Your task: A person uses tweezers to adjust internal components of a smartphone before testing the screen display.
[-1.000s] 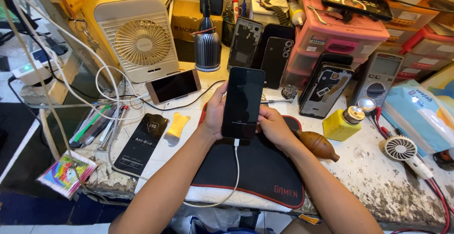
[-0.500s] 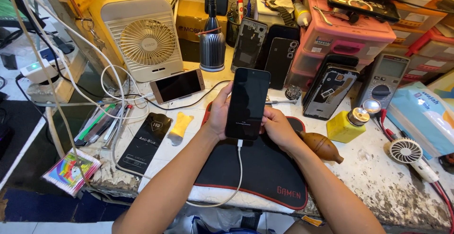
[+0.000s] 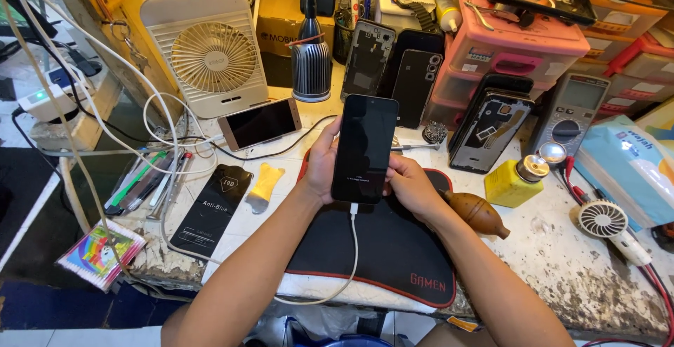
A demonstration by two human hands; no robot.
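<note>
Nearest to the camera, a white cable hangs from the bottom edge of the phone and curves down over the black mat. The phone is held upright above the mat, with its dark screen facing the camera. The left hand grasps it from the 9 o'clock side: the thumb lies along the left edge and the other fingers are hidden behind the phone. The right hand grasps it from about 4 o'clock, at the lower right corner, with the thumb touching the right edge and the fingers curled behind. So the phone sits between both hands, and its upper half is free of the fingers.

At 3 o'clock of the right hand a brown bulb lies on the table, and further right stands a yellow bottle. At 9 o'clock of the left hand lie a yellow pry tool and a black flat pack. Further away, at 10 o'clock, a second phone lies flat, and behind it stands a white fan.
</note>
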